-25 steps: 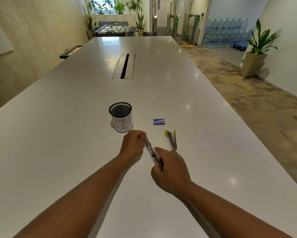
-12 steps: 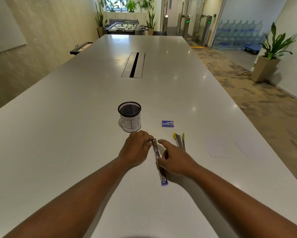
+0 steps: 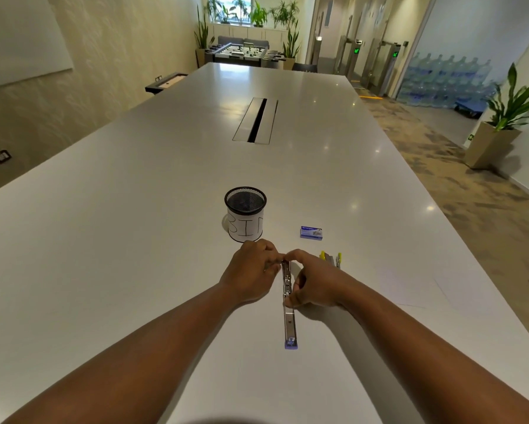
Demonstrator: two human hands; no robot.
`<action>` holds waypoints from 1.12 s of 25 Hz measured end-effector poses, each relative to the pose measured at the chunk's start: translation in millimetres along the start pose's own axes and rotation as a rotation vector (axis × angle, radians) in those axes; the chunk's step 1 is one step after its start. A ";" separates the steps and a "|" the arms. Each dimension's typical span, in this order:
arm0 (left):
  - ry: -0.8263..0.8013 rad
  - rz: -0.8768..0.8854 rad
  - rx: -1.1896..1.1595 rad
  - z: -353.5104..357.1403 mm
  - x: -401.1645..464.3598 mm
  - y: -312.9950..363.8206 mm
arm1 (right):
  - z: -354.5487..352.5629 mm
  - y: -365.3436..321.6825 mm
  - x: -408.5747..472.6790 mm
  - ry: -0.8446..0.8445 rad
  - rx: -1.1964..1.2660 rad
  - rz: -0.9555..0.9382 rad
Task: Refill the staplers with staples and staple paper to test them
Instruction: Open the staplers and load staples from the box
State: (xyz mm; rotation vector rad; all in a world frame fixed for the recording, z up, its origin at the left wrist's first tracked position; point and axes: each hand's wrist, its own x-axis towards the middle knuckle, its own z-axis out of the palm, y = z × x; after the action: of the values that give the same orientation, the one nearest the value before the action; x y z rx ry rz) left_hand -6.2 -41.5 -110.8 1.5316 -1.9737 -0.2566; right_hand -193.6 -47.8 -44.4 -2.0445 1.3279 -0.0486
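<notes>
The opened stapler [image 3: 288, 304] lies flat on the desk [image 3: 134, 240], its long rail running from 12 to 6 o'clock. The left hand [image 3: 251, 275] pinches its far tip, and the right hand [image 3: 313, 281] grips the rail from 3 o'clock, fingertips meeting the left's. The staple box [image 3: 311, 232] sits closed at 1 o'clock, the second stapler [image 3: 330, 258] just beyond the right hand. Risk, as I judge it: the sprung tray could snap back onto fingers, or a slipped pinch could skid the stapler
</notes>
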 end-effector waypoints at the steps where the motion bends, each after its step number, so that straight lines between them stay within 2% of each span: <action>1: 0.004 -0.001 -0.006 -0.8 -0.4 1.0 | 0.1 0.4 0.5 0.003 -0.007 -0.003; 8: 0.023 -0.012 -0.015 -4.5 -1.6 6.3 | 9.6 4.6 -7.9 0.049 0.085 -0.043; 16: 0.016 -0.022 0.004 -0.2 -1.4 4.8 | 31.0 8.2 -25.6 0.244 0.109 -0.214; 28: -0.030 -0.054 -0.023 -2.7 1.8 7.0 | 40.2 19.8 -23.1 0.276 0.159 -0.262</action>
State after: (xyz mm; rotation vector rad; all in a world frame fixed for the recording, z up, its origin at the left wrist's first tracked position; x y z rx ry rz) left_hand -10.5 -40.4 -104.5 1.5761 -1.9472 -0.3254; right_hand -204.9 -12.7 -78.8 -2.1144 1.1624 -0.5535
